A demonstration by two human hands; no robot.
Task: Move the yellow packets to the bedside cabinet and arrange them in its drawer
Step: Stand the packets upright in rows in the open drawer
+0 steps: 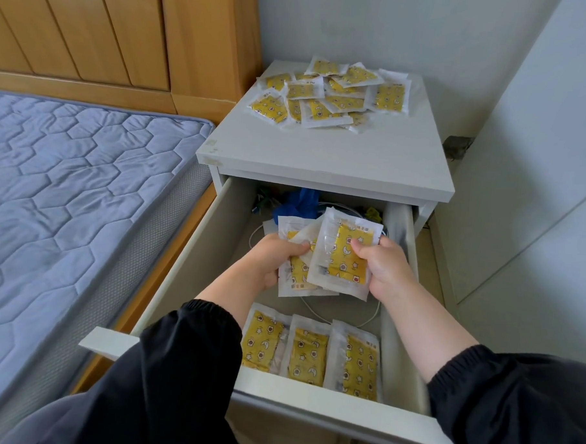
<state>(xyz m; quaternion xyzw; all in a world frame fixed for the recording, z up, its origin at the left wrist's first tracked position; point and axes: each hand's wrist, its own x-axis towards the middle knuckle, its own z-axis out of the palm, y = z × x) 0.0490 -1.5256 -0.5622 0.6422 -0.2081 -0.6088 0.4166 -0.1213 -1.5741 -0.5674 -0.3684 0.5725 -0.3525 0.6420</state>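
Observation:
The white bedside cabinet [321,156] has its top drawer [196,251] pulled far out. Several yellow packets [327,92] lie in a loose heap at the back of the cabinet top. Over the middle of the drawer, my left hand [273,258] and my right hand [383,269] together grip a small bunch of yellow packets [345,257], one hand on each side. Three yellow packets [309,353] lie side by side in a row against the drawer's front wall.
A blue glove-like item [301,202], white cables [364,320] and small clutter fill the drawer's back. A bed with a blue quilted mattress [68,195] and a wooden headboard [125,30] stands left of the cabinet. White walls close in behind and right.

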